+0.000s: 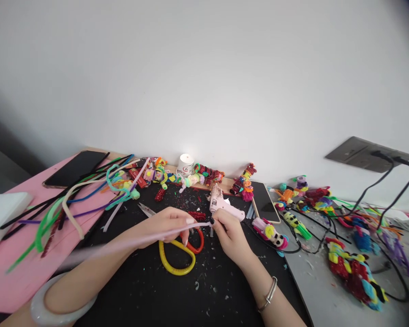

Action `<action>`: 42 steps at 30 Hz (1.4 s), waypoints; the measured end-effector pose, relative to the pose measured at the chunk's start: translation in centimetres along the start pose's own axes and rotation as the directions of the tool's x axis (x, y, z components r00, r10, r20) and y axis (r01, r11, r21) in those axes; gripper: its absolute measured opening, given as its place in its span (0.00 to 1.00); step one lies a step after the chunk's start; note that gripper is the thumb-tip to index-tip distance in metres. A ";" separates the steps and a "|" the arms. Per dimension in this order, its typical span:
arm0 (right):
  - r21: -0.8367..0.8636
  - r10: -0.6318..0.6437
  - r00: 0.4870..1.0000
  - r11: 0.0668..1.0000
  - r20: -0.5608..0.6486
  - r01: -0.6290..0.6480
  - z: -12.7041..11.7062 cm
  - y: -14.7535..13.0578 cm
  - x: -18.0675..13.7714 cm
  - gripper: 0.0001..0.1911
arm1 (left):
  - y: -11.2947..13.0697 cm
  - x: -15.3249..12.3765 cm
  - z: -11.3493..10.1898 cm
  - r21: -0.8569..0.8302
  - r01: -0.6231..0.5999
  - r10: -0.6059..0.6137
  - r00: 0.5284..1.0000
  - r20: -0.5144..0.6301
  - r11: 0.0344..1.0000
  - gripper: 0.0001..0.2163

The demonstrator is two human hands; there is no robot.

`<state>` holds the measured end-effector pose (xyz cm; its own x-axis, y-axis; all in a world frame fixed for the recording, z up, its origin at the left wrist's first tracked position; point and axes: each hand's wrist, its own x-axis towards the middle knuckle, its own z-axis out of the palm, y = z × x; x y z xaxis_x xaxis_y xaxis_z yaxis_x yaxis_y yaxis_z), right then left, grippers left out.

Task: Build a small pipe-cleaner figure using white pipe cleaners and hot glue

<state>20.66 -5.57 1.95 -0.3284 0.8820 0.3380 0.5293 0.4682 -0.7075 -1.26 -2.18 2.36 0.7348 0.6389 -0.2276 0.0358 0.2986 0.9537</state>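
A long pale lilac pipe cleaner (pixel 129 242) stretches across my left forearm to the right hand, its loose end blurred. My left hand (pixel 173 223) pinches it near its right end. That end meets my right hand (pixel 230 234), whose fingers are closed on it beside a small black piece (pixel 211 221). Under and just below the left hand lie scissors (pixel 177 271) with one yellow and one red handle loop. A pale pink glue gun (pixel 229 207) rests just behind the right hand. Behind the hands is a red glittery pipe cleaner piece (pixel 197 215).
Loose pipe cleaners (pixel 68 200) and a phone (pixel 75 168) cover the pink board (pixel 17 290) on the left. Pipe cleaner dolls (pixel 356 272) lie on the right, near black cables (pixel 398 190). A paper cup (pixel 186 164) and a second phone (pixel 266 200) stand by the wall.
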 end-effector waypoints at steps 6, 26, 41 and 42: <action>0.025 0.027 0.999 0.999 -0.017 -0.027 0.9 -0.4 -0.3 0.14 | 0.4 -0.1 0.6 0.165 0.073 -0.079 0.996 0.030 0.984 0.15; -0.026 0.016 0.998 1.000 0.064 -0.014 2.2 -1.2 -0.7 0.13 | -0.5 0.2 1.1 0.234 0.046 -0.046 0.999 -0.007 0.971 0.10; -0.100 0.028 0.997 0.994 -0.072 -0.036 2.7 -1.4 -0.6 0.13 | -1.4 0.1 2.4 0.793 -0.191 0.382 0.923 -0.056 0.578 0.13; -0.104 0.024 0.996 0.994 -0.080 -0.032 2.8 -1.4 -0.6 0.13 | -1.5 0.0 2.4 0.791 -0.185 0.378 0.924 -0.062 0.583 0.13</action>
<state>17.91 -6.93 0.99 -0.2518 0.8944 0.3697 0.6179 0.4426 -0.6499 0.32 -4.29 1.37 0.6504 0.7471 0.1376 0.4209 -0.5052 0.7534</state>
